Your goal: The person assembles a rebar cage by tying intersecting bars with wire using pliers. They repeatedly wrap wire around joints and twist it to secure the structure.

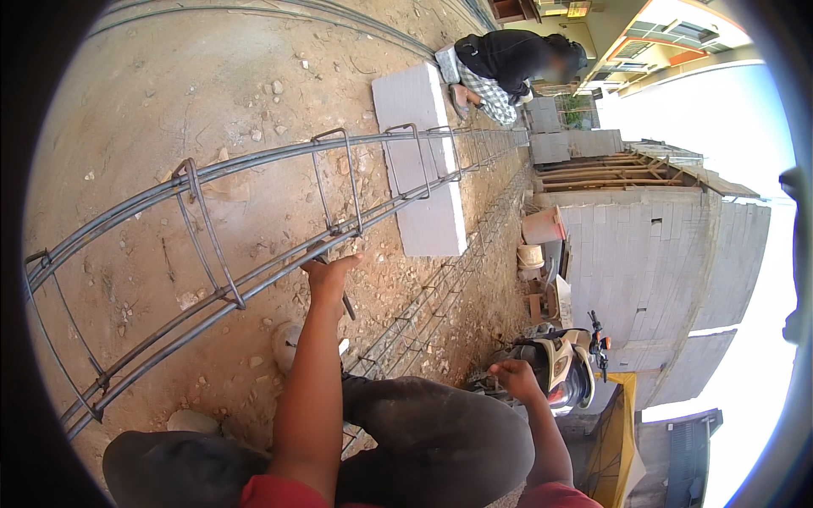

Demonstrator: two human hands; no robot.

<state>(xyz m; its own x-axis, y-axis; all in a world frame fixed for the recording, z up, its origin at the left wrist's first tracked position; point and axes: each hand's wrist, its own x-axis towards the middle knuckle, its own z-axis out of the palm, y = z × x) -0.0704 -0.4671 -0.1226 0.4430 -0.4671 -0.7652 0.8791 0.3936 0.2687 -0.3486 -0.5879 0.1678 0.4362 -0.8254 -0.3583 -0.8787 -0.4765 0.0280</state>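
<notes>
A long rebar cage (279,275), made of grey bars with bent square stirrups, runs from the lower left to the far right. At its near bars is my left hand (329,275), closed around a slim dark metal tool (349,306) whose ends stick out past the fingers. Its exact kind is hard to see. My right hand (515,378) is raised above my right knee, away from the cage, its fingers curled together. Whatever it holds, if anything, is hidden. Under the cage lies a pale grey block (434,230), which the bars cross.
A second rebar cage (423,296) lies on the dirt to the right. Farther off, a person (508,68) in dark clothes crouches by the cage's far part. A motorbike (563,364), buckets (542,224) and a block wall (627,271) stand on the right. Loose bars (356,32) lie at the far left.
</notes>
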